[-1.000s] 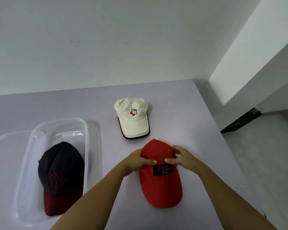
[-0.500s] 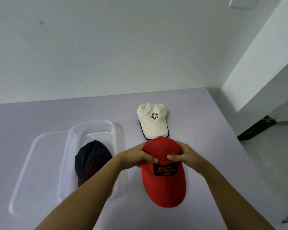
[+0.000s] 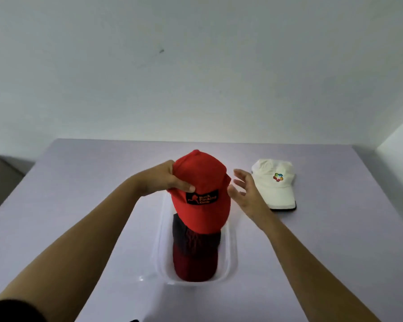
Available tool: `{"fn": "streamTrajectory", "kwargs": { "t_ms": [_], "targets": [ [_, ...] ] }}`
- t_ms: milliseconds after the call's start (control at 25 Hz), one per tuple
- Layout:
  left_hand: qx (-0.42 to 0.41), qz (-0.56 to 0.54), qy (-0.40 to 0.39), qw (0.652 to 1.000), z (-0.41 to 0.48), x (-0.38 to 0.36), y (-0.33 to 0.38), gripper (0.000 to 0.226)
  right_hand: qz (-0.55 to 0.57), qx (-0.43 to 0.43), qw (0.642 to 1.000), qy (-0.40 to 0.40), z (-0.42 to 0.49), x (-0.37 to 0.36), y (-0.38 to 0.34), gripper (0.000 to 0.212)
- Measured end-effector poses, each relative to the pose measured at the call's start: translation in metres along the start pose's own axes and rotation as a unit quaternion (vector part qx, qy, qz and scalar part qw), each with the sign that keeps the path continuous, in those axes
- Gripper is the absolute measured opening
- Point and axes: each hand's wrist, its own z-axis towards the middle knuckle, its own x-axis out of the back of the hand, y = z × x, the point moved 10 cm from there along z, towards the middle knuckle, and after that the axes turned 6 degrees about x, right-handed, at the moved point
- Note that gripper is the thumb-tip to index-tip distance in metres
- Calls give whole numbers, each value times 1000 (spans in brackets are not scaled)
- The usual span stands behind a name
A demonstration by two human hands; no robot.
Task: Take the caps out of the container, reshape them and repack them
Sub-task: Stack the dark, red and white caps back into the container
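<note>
**Red cap lifted over the container**

The red cap is off the table now. A second ago it lay flat on the surface, to the right of the container, with both hands pressing at its crown. Now it hangs above the clear container, its peak pointing down and near, over the dark cap already lying inside. Whether the peak touches the dark cap I cannot tell.

The left hand carries it alone, fingers curled round the left of the crown and the thumb clamped on the front just above the black badge. The right hand has let go: it floats just beside the cap's right side, fingers spread and relaxed, holding nothing.

To my eye the reshaping of this one is finished and the repacking has begun; it looks ready to be lowered onto the dark cap.

Off to the right, the white cap sits where it was on the pale table, yet to be packed.
</note>
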Motion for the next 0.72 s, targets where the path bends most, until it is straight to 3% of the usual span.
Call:
{"fn": "streamTrajectory", "kwargs": {
  "t_ms": [80, 160, 240, 400, 560, 720],
  "targets": [
    [-4, 30, 43, 999, -13, 43, -1, 35, -34, -75, 995, -48, 7, -31, 33, 108],
    [-17, 35, 75, 996, -18, 73, 1, 34, -145, -141, 971, -125, 7, -58, 68, 113],
    [-29, 26, 92, 995, -15, 89, 0, 36, -238, -158, 941, -183, 11, -76, 89, 121],
    [-34, 11, 102, 994, 12, 93, -10, 37, -281, -191, 911, -234, 24, -92, 103, 123],
    [-7, 21, 101, 995, 55, 80, -35, 42, -296, -136, 914, -241, 23, -96, 89, 106],
    [50, 11, 19, 998, 84, 48, -73, 32, -263, -55, 929, -256, -1, -106, 64, 102]
  ]
}}
